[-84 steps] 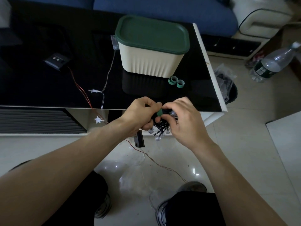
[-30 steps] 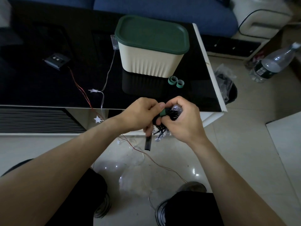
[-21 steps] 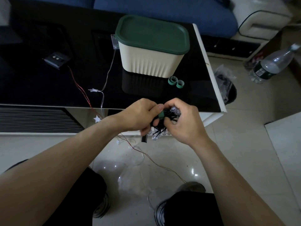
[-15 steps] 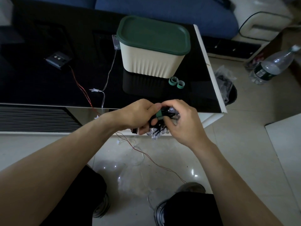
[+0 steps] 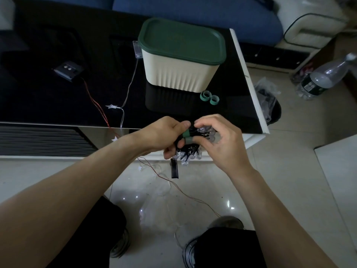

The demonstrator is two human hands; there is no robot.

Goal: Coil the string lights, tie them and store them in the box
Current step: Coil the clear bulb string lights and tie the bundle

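A coiled bundle of black-wired string lights [image 5: 190, 154] with clear bulbs is held just in front of the table's near edge. My left hand [image 5: 164, 135] grips the bundle from the left. My right hand [image 5: 222, 140] pinches a green tie strap [image 5: 187, 134] that wraps the bundle. A small black part [image 5: 174, 168] dangles below the bundle. The cream box [image 5: 179, 74] with a closed dark green lid [image 5: 181, 39] stands on the black table [image 5: 58, 105] behind my hands.
Two more green ties [image 5: 209, 97] lie by the box. A star string light [image 5: 112, 106] with its clear case [image 5: 137, 50] and a red-wired one with a battery pack [image 5: 67, 70] trail off the table to the floor. A bottle [image 5: 324, 76] lies right.
My hands have kept working the green tie around the bundle, shifting slightly. The dangling black part swung up under my left hand, then dropped back down below the bundle.
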